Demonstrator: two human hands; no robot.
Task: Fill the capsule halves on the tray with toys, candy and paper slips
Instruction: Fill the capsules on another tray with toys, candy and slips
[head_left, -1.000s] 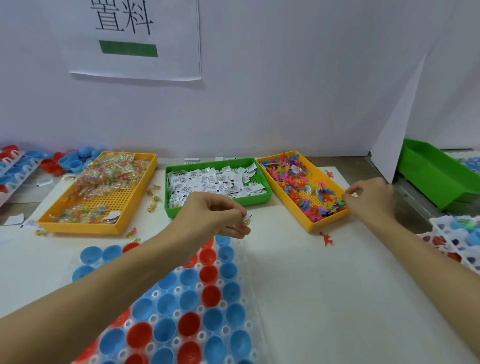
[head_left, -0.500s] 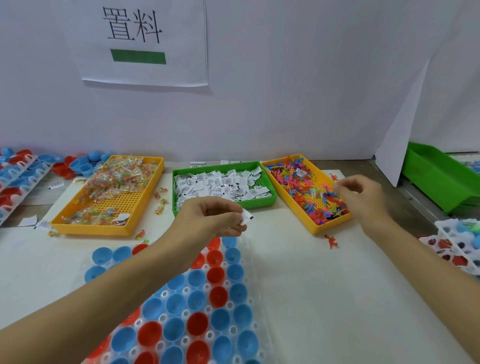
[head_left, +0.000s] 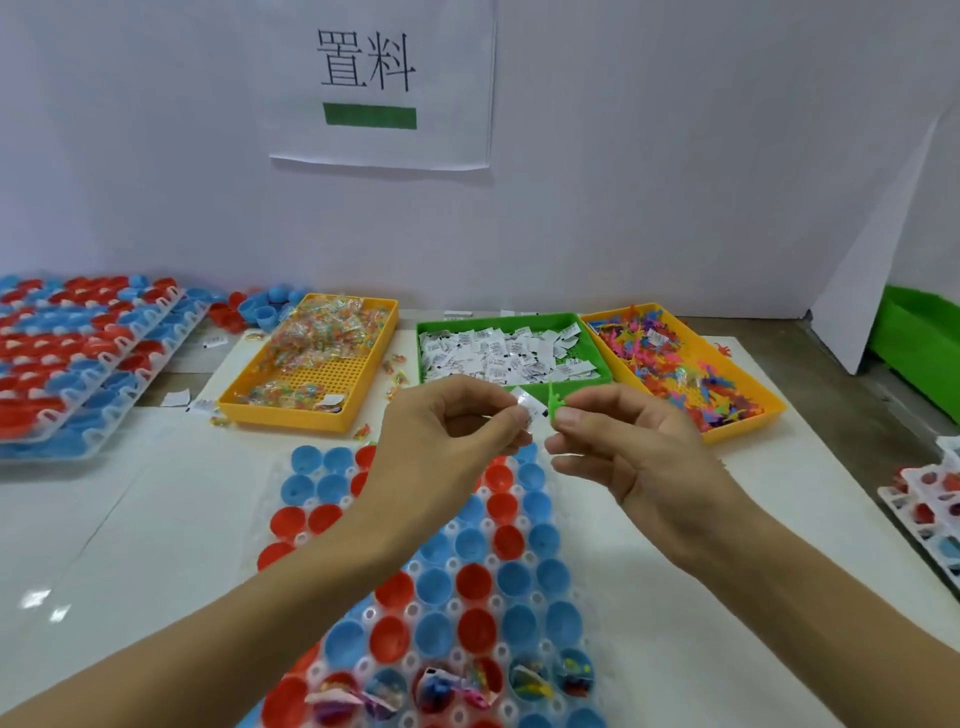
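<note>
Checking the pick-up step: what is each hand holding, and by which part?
The left hand pinches a paper slip by its lower end. The right hand pinches a green toy at its lower part.

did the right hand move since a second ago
Yes. The right hand left the yellow toy tray and came leftward, in front of the green slip tray, pinching a green toy.

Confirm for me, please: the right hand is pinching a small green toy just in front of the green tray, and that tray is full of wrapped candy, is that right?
Not quite. The head view shows the right hand pinching the green toy in front of the green tray, but that tray holds paper slips; the candy sits in the yellow tray to its left.
</note>
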